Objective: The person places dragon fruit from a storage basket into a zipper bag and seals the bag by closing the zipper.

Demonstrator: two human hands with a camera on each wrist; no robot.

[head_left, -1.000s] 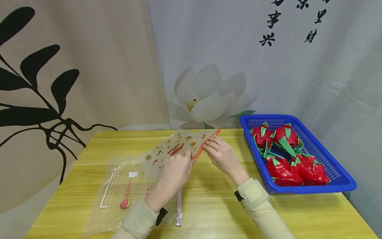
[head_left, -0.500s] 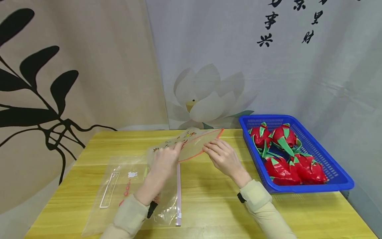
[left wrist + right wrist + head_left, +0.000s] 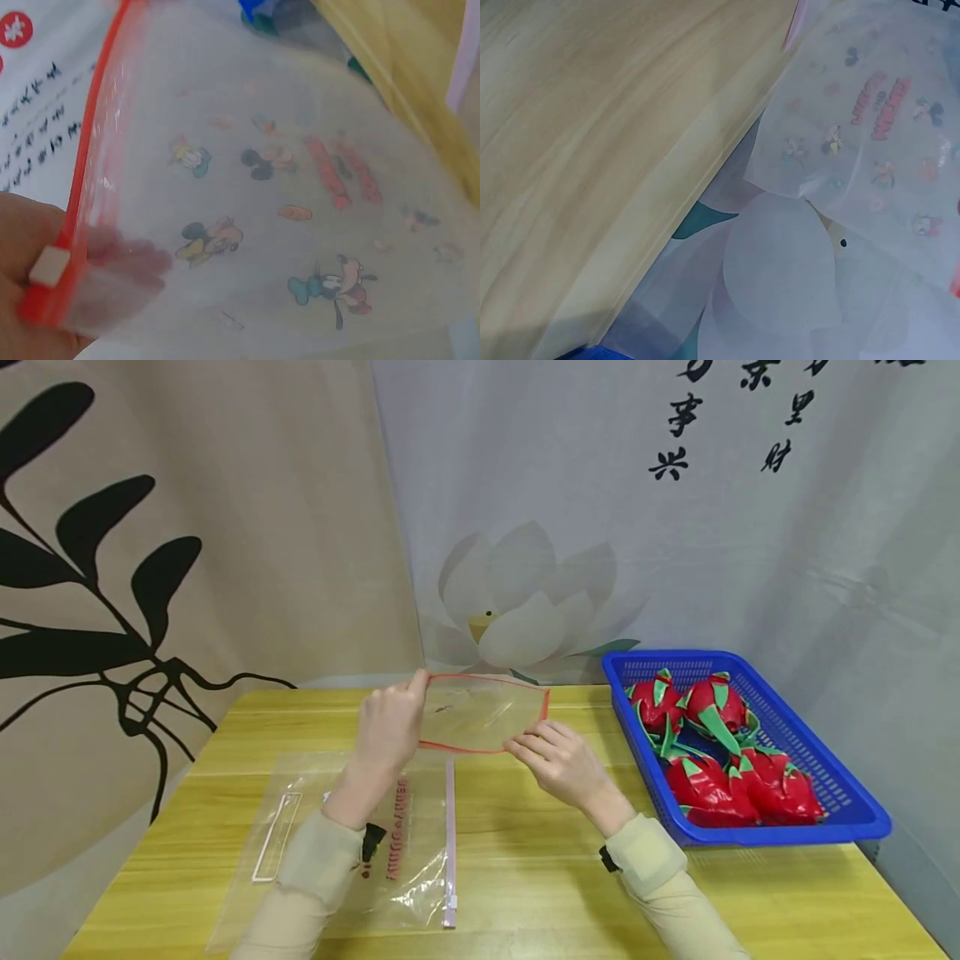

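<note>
A translucent zipper bag (image 3: 480,714) with a red zip edge is held up over the table, its mouth spread wide. My left hand (image 3: 390,722) grips the left end of the mouth. At its lower right rim, my right hand (image 3: 558,760) pinches the red edge between thumb and fingertips. In the left wrist view, cartoon figures cover the bag (image 3: 240,187), and a white slider (image 3: 49,266) sits on the red zip beside the left hand (image 3: 34,277). The right wrist view shows the bag's printed side (image 3: 840,150); the right hand is out of that frame.
A larger clear zipper bag (image 3: 420,893) with a lilac zip strip (image 3: 450,827) lies flat below my left forearm. On the right of the wooden table (image 3: 540,877) stands a blue basket (image 3: 840,768) holding several shiny red dragon-fruit-shaped items (image 3: 712,789). A printed curtain (image 3: 300,527) hangs behind.
My left hand has moved left and up with its end of the bag, pulling the mouth apart into a wide opening. My right hand has stayed nearly in place.
</note>
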